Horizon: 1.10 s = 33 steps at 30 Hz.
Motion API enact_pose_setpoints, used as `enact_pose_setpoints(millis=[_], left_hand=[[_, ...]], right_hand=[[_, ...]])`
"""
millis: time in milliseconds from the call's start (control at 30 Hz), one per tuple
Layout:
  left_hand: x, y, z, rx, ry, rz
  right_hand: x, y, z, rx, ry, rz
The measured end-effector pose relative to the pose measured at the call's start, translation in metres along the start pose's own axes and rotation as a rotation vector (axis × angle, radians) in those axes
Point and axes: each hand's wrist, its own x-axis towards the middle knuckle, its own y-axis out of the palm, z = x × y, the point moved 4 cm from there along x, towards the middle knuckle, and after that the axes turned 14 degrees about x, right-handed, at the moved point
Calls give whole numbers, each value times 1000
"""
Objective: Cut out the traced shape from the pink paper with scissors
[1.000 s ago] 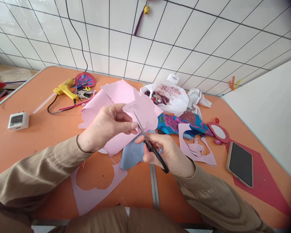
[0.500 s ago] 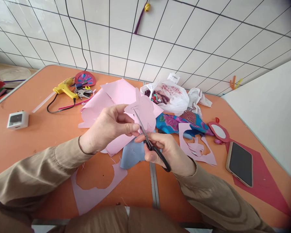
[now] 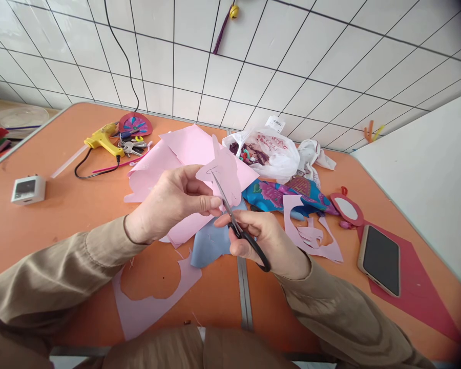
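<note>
Between the thumb and fingers of my left hand is a pink paper cutout with wavy edges and thin drawn lines. My right hand is closed round the black handles of a pair of scissors. The blades lie over the cutout, their tips near a drawn line; whether they are cutting into it I cannot tell. Beneath the hands are larger pink sheets and a piece of blue-grey material. A pink offcut with a large rounded hole lies in front of my left forearm.
At left are a yellow glue gun, keys and a white charger. A plastic bag, patterned blue cloth and pink scraps lie right of centre. A phone rests on red sheet material. A tiled wall stands behind.
The pink cutout has turned and tilted slightly in my left hand, its outer lobes shifting left. Both hands and the scissors stay almost where they were.
</note>
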Motion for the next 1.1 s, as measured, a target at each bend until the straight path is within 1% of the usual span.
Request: enact_pose_setpoints(millis=[267, 433, 667, 833, 1000, 1100], left_hand=[[1, 0, 1, -11, -3, -9], [0, 0, 1, -32, -2, -5], [0, 1, 1, -28, -2, 1], [1, 1, 1, -27, -7, -3], [0, 1, 1, -38, -17, -5], [0, 1, 2, -42, -17, -2]], right_hand=[[0, 0, -1, 0, -3, -4], [1, -1, -5, 3, -67, 2], [0, -1, -2, -31, -75, -27], [0, 0, -2, -32, -53, -29], [1, -1, -5, -24, -96, -19], [0, 0, -4, -26, -83, -21]])
